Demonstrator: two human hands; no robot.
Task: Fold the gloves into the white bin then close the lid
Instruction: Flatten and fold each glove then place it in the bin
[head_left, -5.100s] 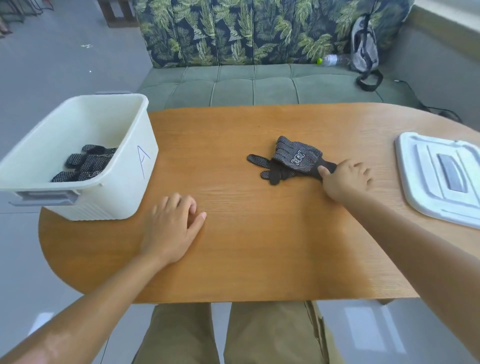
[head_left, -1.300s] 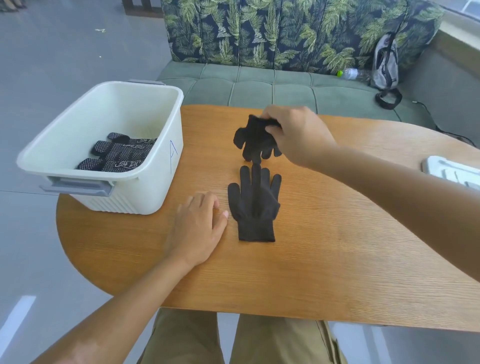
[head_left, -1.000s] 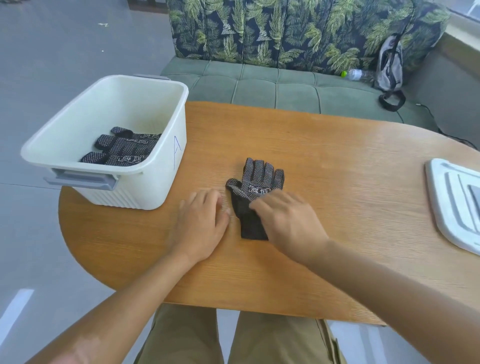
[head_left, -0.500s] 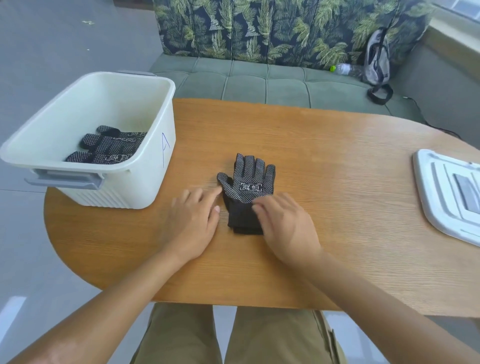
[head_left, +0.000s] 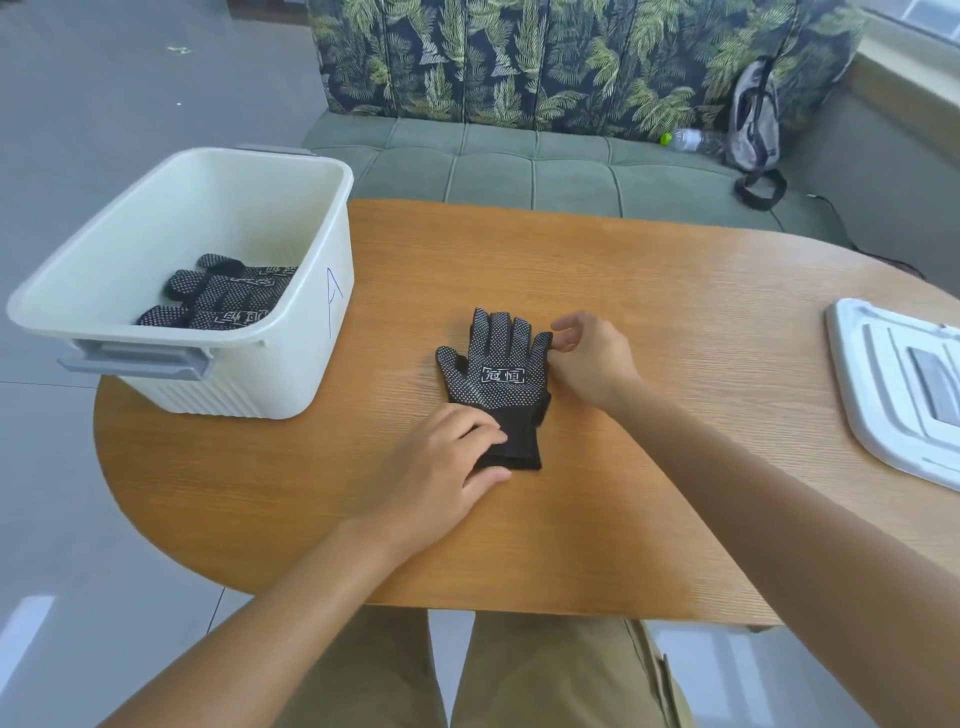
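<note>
A pair of black dotted gloves (head_left: 498, 374) lies stacked flat in the middle of the wooden table (head_left: 701, 322), fingers pointing away from me. My left hand (head_left: 436, 467) presses on the cuff end with straight fingers. My right hand (head_left: 592, 358) sits beside the top glove's little finger, loosely curled, its thumb tip at the glove's edge. The white bin (head_left: 332, 218), marked "A", stands at the table's left end with more folded black gloves (head_left: 228, 299) inside. The white lid (head_left: 904, 384) lies flat at the right edge.
A green sofa (head_left: 519, 166) with leaf-print cushions runs behind the table. On it are a grey backpack (head_left: 753, 119) and a plastic bottle (head_left: 685, 139). The bin overhangs the table's left edge. My knees show under the near edge.
The right hand laid the second glove on the first, then moved from the cuff up to the little-finger side. The left hand slid right onto the cuff.
</note>
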